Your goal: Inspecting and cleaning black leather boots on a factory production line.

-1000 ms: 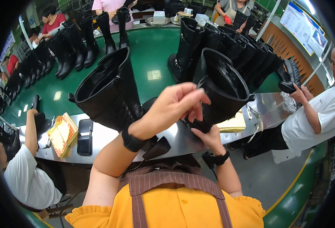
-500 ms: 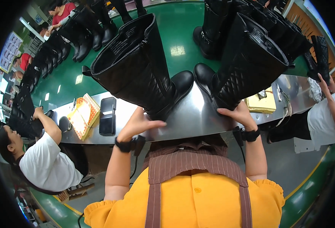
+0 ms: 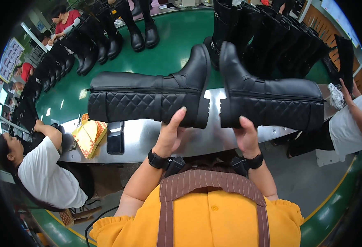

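Note:
Two tall black boots with quilted sides and zippers lie sideways in the air in front of me, soles facing each other with a narrow gap between. My left hand (image 3: pixel 172 133) is closed around the heel end of the left boot (image 3: pixel 148 96), thumb on its quilted side. Around the heel end of the right boot (image 3: pixel 273 101), my right hand (image 3: pixel 246 138) is closed in the same way. The left boot's shaft points left, the right one's points right, and both toes point away from me. The fingers beneath the boots are partly hidden.
Below the boots runs a metal table edge (image 3: pixel 137 142), with a phone (image 3: pixel 115 140) and a yellow patterned bundle (image 3: pixel 89 136). Black boots stand in rows on the green surface (image 3: pixel 176 31). One co-worker (image 3: pixel 51 173) sits at left; another in white (image 3: pixel 347 131) holds a boot at right.
Both boots have tipped from upright on the metal edge to lying sideways, lifted, shafts swung outward. My hands have moved closer together and their grip has turned, thumbs now on the quilted sides.

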Demonstrator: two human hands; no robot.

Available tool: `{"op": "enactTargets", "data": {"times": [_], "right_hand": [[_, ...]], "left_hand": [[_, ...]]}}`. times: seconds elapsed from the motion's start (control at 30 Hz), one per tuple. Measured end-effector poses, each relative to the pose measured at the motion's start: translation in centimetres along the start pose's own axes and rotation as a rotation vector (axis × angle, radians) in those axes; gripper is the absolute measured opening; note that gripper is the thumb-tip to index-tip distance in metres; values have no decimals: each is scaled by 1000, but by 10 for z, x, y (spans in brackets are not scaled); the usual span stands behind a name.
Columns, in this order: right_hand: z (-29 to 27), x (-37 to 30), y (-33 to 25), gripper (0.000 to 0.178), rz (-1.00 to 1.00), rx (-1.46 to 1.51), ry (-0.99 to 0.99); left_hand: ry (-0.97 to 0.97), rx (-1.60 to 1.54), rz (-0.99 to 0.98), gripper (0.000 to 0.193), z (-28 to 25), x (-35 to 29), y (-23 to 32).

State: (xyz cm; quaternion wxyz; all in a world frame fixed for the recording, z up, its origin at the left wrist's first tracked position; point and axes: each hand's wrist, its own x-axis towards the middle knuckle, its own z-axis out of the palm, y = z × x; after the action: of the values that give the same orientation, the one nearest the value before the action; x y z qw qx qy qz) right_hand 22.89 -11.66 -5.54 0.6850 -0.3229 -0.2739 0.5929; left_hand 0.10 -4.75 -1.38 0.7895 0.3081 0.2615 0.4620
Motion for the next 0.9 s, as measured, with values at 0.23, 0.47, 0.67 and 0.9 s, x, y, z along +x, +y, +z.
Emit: {"op": "enactTargets", "data": {"times": [0.23, 0.47, 0.67, 0.9], "right_hand": [[19, -5, 5, 45, -278, -111, -2], [27, -12, 8, 38, -118, -586, 69], [11, -28, -7, 43, -60, -530, -56], [21, -7, 2, 49, -98, -712, -253]], "left_hand": [[-62, -9, 43, 42, 5, -9, -19], [-115, 694, -101, 46, -20, -1, -37], [-57, 149, 146, 69, -39, 35, -33], [-248, -295, -141, 63, -46, 33, -34]]}}
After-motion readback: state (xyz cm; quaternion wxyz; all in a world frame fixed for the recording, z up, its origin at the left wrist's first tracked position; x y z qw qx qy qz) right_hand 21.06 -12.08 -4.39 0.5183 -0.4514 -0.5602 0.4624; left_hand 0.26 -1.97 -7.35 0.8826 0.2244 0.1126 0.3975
